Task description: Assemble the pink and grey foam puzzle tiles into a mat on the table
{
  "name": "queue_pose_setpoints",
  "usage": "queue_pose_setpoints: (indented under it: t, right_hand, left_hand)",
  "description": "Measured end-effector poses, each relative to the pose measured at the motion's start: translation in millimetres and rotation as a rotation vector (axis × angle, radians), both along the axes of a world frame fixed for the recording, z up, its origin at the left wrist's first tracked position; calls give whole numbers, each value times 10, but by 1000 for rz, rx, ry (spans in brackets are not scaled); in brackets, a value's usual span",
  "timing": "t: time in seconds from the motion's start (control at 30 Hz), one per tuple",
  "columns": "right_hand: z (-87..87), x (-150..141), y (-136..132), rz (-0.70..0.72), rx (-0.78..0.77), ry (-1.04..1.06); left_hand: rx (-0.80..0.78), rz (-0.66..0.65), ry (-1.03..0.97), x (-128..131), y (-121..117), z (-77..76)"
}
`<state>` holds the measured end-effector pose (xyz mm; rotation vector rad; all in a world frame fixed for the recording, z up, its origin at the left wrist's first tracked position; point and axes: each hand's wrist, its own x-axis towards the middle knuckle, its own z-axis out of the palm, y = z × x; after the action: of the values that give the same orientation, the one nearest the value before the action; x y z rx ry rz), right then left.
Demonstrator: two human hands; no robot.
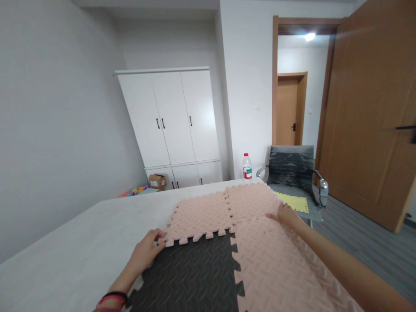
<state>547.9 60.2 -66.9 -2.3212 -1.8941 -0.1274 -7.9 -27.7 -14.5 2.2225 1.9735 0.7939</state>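
Note:
Puzzle-edged foam mat tiles lie on a white tabletop in front of me. A pink foam tile [201,214] at the far left has its near toothed edge over or against the black foam tile [191,275]; I cannot tell if they interlock. My left hand [150,248] pinches the near left corner of that pink tile. Another pink tile [251,200] sits at the far right, joined to a nearer pink tile [269,260]. My right hand [283,214] grips the mat's right edge where these two meet, thumb on top, other fingers partly hidden.
A plastic bottle [247,167] with a red cap stands at the table's far edge. Beyond the right edge is an office chair [290,167] with a yellow foam sheet [294,202] on its seat. A cardboard box [157,181] and white cabinet [172,117] are behind.

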Motion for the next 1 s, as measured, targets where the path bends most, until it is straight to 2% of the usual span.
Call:
queue_pose_setpoints:
  t: [0.13,0.23,0.37,0.53,0.63,0.73,0.8,1.0]
  right_hand:
    - [7,30,33,0,-21,-29]
    - [23,42,45,7,-28,-48]
    - [33,43,19,44,-32,-69]
    - [27,27,-68,81,-20,-89]
    - [19,25,-85,78,-20,-85]
    - [9,34,-69,69,-28,-76]
    - [4,40,-59,64,-30,-69]
    - [-7,36,-70,53,-21,-58]
  left_hand:
    - [-41,-64,-109,-203,-1,-81]
    - [-3,-62,-234,-244,-39,-21]
    - [52,-46,-419,-283,-65,196]
    - [178,67,-619,-289,-47,513]
    - [275,27,-750,-254,-5,606]
    - [355,1,-941,-195,62,606]
    - [376,-9,-998,-144,122,562]
    - [229,-23,-865,1,305,320]
